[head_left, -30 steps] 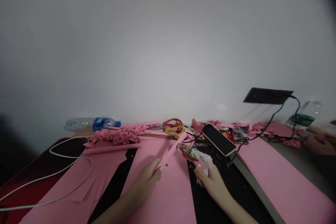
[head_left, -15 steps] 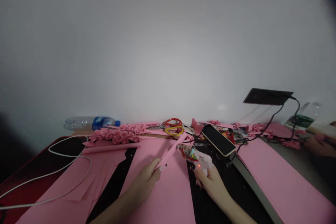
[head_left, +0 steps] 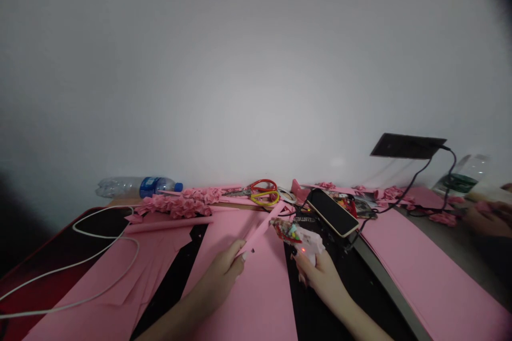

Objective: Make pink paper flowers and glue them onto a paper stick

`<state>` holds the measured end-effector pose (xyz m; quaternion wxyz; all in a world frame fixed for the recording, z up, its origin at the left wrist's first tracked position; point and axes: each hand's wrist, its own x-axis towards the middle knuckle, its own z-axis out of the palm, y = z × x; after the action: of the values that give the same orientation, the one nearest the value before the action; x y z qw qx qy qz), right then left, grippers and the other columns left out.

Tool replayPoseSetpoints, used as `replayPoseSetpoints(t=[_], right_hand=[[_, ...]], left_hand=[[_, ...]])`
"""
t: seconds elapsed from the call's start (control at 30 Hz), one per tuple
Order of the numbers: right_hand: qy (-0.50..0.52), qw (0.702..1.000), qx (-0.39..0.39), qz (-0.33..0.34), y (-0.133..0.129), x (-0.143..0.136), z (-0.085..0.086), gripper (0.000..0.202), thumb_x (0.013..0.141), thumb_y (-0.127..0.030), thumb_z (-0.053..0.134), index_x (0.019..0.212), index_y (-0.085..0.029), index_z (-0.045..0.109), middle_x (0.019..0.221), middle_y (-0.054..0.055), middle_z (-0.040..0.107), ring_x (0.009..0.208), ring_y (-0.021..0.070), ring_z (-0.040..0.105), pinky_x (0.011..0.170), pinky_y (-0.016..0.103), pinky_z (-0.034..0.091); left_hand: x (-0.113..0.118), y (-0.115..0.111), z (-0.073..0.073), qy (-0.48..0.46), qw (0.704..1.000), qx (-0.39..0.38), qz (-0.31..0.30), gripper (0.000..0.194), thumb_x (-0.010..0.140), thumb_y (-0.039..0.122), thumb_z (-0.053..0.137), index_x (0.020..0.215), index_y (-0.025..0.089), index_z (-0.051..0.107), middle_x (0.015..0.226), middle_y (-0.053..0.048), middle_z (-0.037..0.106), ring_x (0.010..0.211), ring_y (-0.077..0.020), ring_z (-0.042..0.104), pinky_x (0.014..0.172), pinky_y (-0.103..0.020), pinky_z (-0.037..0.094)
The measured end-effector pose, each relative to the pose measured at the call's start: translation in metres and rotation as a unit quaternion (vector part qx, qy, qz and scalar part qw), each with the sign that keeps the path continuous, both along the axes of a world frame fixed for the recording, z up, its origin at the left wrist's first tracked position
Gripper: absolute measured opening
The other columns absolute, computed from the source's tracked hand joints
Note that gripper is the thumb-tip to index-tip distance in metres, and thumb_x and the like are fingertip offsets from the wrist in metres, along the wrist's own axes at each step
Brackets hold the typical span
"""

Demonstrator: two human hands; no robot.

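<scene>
My left hand [head_left: 224, 272] is closed around the near end of a rolled pink paper tube [head_left: 261, 228], which slants away toward the yellow-handled scissors. Under it lies a long pink paper sheet [head_left: 256, 298]. In my right hand [head_left: 318, 272] is a pale pink glue gun [head_left: 310, 242] with a red light glowing on its side. Its front end is coated in red, green and whitish clutter and points left, close to the tube's side; whether they touch I cannot tell.
Pink paper flowers [head_left: 180, 205], scissors [head_left: 266, 193], and a plastic bottle [head_left: 138, 186] line the wall. A phone [head_left: 334, 212] lies right of centre. A white cable [head_left: 80, 272] loops at left, and black wires hang from a dark panel [head_left: 408, 146]. Another person's hand [head_left: 488, 218] is at far right.
Almost nothing differs. Both hands keep their hold on the paper tube and the glue gun, and the view has shifted very slightly.
</scene>
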<state>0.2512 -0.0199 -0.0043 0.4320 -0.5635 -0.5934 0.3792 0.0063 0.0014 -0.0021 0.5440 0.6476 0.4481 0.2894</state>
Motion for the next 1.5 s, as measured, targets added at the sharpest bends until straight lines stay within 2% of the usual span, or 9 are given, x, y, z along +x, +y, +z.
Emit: replayPoseSetpoints(t=[0.23,0.47,0.87,1.13,1.5], right_hand=[[-0.006,1.0,0.008,-0.008,0.001,0.001,-0.005,0.041,0.087,-0.046,0.05,0.056,-0.019,0.05,0.043,-0.004,0.045,0.039,0.0098,0.041,0.042,0.023,0.035],[-0.002,1.0,0.009,-0.015,0.0,0.0,-0.003,0.039,0.086,-0.047,0.052,0.061,-0.018,0.052,0.042,-0.005,0.044,0.038,0.0105,0.042,0.041,0.023,0.035],[-0.019,0.999,0.004,-0.027,-0.001,-0.001,0.002,0.042,0.085,-0.046,0.052,0.053,-0.019,0.049,0.04,-0.003,0.046,0.038,0.0112,0.045,0.042,0.023,0.035],[-0.004,1.0,-0.003,-0.03,0.002,0.003,-0.008,0.045,0.086,-0.05,0.05,0.053,-0.019,0.051,0.04,-0.003,0.046,0.037,0.0107,0.043,0.042,0.023,0.037],[0.011,0.999,0.003,-0.039,0.003,0.004,-0.01,0.046,0.087,-0.053,0.05,0.058,-0.018,0.056,0.04,-0.002,0.047,0.036,0.0112,0.044,0.042,0.024,0.038]], left_hand=[[-0.001,0.001,-0.006,0.002,1.0,-0.004,0.003,0.028,0.09,0.042,0.04,0.1,0.02,0.053,0.067,0.005,0.038,0.058,-0.0126,0.035,0.053,-0.024,0.028],[-0.001,-0.001,0.0,0.005,1.0,-0.012,-0.002,0.027,0.09,0.042,0.038,0.099,0.02,0.053,0.065,0.005,0.035,0.056,-0.0125,0.033,0.051,-0.024,0.026],[-0.001,-0.001,0.001,0.008,1.0,-0.005,-0.004,0.026,0.092,0.039,0.038,0.1,0.02,0.053,0.066,0.005,0.036,0.057,-0.0126,0.032,0.052,-0.024,0.026],[-0.001,-0.001,0.001,0.01,1.0,-0.007,0.0,0.027,0.092,0.041,0.038,0.101,0.02,0.053,0.067,0.005,0.036,0.058,-0.013,0.034,0.053,-0.024,0.027],[-0.002,-0.002,0.004,0.021,1.0,0.007,-0.011,0.025,0.092,0.039,0.037,0.092,0.02,0.052,0.064,0.005,0.035,0.057,-0.0129,0.032,0.052,-0.025,0.025]])
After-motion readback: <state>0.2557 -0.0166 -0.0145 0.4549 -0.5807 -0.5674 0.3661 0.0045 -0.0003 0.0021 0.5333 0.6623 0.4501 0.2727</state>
